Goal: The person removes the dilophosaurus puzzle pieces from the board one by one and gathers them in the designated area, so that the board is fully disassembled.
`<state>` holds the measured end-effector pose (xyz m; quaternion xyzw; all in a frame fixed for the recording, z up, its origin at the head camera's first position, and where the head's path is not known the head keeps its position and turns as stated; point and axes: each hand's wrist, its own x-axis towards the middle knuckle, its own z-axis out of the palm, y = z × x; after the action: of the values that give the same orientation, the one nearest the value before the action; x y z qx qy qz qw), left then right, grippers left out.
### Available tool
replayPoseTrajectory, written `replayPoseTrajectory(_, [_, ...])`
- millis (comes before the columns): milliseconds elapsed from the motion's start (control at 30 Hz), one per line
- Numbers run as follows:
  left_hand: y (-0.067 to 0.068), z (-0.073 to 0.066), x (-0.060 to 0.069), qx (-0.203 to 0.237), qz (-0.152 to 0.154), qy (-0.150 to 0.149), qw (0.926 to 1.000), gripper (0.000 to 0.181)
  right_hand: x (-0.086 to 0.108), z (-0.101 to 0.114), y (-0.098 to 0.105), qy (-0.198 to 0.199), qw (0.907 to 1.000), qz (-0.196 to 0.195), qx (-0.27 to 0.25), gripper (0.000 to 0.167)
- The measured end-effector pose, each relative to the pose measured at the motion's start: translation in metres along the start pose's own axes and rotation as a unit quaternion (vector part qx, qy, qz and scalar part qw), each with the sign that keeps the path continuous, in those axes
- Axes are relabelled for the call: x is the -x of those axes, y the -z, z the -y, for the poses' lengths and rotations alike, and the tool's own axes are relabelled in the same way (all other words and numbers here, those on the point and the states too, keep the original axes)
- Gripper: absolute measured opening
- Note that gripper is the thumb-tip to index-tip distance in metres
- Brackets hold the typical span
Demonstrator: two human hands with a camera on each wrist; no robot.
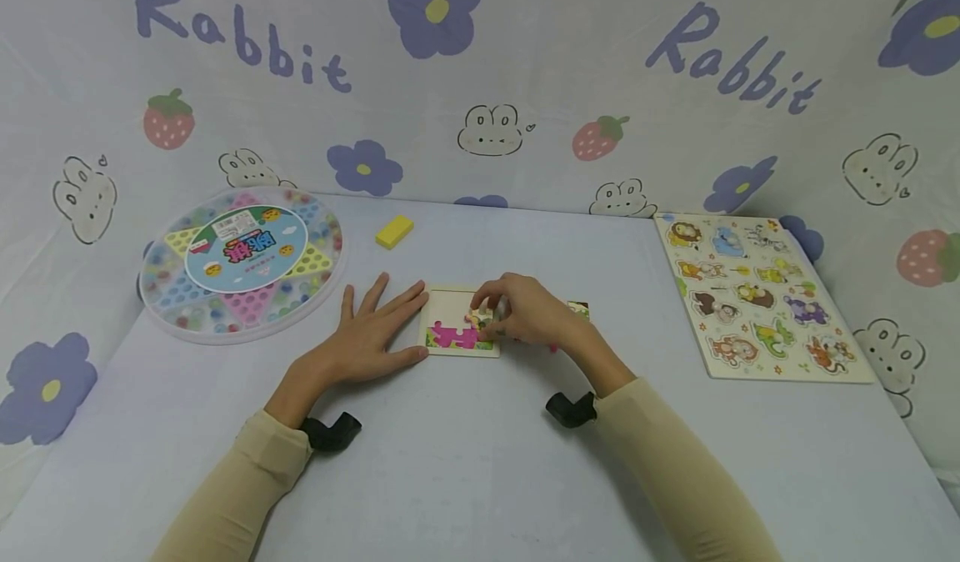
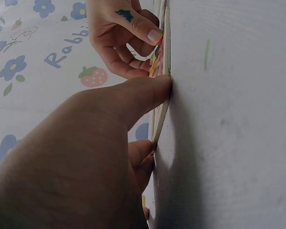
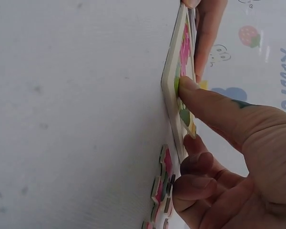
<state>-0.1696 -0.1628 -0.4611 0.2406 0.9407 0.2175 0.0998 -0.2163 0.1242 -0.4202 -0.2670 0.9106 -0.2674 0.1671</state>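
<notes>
Right hand (image 1: 529, 308) partly hides the puzzle piece (image 1: 476, 320) it pinches.

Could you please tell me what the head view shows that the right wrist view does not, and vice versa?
Only the head view shows the round game board at the left, the animal puzzle board at the right, and both beige sleeves.

Only the right wrist view shows the puzzle frame from low at its side, and several loose pieces that the right hand mostly hides from the head camera.

Both show the left hand at the frame's edge, the right hand's fingers at the frame, and pink puzzle pieces inside it.
</notes>
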Motion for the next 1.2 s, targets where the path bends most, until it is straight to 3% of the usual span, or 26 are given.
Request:
replayPoseTrajectory(367, [-0.0005,0.0009,-0.0009,-0.005,0.002,0.003,1.0,0.086,0.0046,-0.0043,-0.0054,-0.025,0.9985,-0.01,-0.048,0.036])
replayPoseTrajectory(1200, [-0.0003,0.0006,-0.0001,-0.005,0.001,0.002,1.0,0.086,0.0066,-0.0041,-0.002,-0.021,0.9992,-0.004,-0.033,0.036])
